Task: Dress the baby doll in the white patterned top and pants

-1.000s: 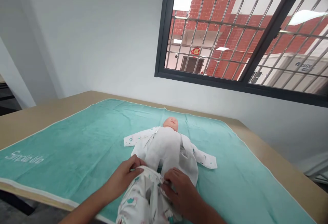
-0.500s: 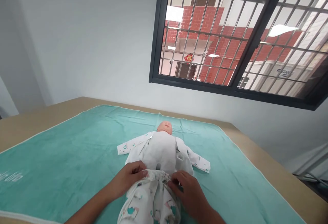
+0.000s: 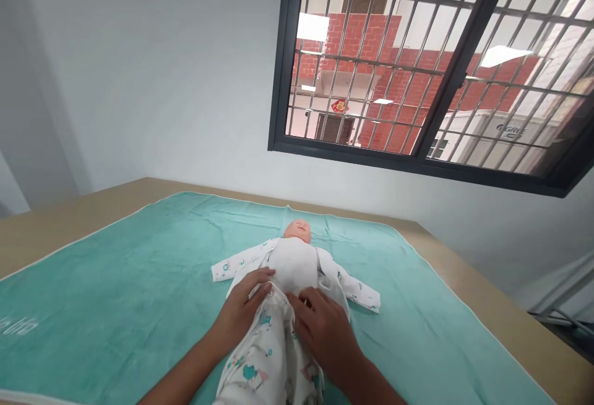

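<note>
I am gripping the pants [image 3: 266, 362] at the waistband, with my left hand [image 3: 242, 311] and right hand [image 3: 325, 331] both closed on the fabric. The pants are covering the legs of the doll [image 3: 294, 260] up to its waist, on the green towel [image 3: 116, 281].

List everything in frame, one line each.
doll: 1, pale head and white body, lying face up on the towel
top: 1, white with small prints, open under the doll, sleeves spread
trousers: 1, white with teal prints, over the doll's legs, waistband at its waist
towel: 1, teal, spread over the table
table: 1, tan, under the towel
window: 1, dark frame with metal bars, in the wall at upper right
left hand: 1, on the waistband's left side, grip unclear
right hand: 1, on the waistband's right side, grip unclear
</note>
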Demonstrator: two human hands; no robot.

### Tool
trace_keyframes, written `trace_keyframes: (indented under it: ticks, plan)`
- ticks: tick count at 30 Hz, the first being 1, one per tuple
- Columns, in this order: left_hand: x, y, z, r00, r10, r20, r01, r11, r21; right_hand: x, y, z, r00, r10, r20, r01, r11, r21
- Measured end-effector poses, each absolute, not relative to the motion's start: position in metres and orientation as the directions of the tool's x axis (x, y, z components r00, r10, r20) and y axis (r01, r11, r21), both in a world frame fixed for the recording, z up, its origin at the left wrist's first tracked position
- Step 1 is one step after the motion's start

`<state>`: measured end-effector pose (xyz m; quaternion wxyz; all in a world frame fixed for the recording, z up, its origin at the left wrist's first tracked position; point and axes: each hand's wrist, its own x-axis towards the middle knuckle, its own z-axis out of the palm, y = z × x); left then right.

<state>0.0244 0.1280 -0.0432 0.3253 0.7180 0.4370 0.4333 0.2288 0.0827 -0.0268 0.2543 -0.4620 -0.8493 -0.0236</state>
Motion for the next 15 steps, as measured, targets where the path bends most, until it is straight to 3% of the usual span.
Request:
trace_keyframes:
  ticks: [2,5,8,10,13,15]
  plan:
    - [0.026,0.134,-0.046,0.291,0.905,0.311,0.363,-0.405,0.839,0.23,0.085,-0.033,-0.419,0.721,0.552,0.778,0.599,-0.192]
    - [0.025,0.145,-0.049,0.333,0.901,0.277,0.456,-0.411,0.789,0.235,0.091,-0.045,-0.217,0.785,0.58,0.7,0.539,-0.469]
    - [0.026,0.159,-0.049,0.307,0.908,0.286,0.541,-0.414,0.732,0.24,0.101,-0.054,0.046,0.936,0.35,0.476,0.287,-0.831]
    - [0.029,0.167,-0.047,0.277,0.914,0.297,0.542,-0.404,0.737,0.246,0.11,-0.058,0.117,0.982,0.146,0.242,0.114,-0.963]
    - [0.035,0.177,-0.047,0.282,0.921,0.27,0.487,-0.38,0.786,0.262,0.123,-0.059,0.083,0.994,-0.071,-0.04,-0.068,-0.997]
    - [0.036,0.181,-0.048,0.332,0.914,0.234,0.424,-0.366,0.829,0.279,0.128,-0.057,-0.031,0.987,-0.157,-0.049,-0.158,-0.986]
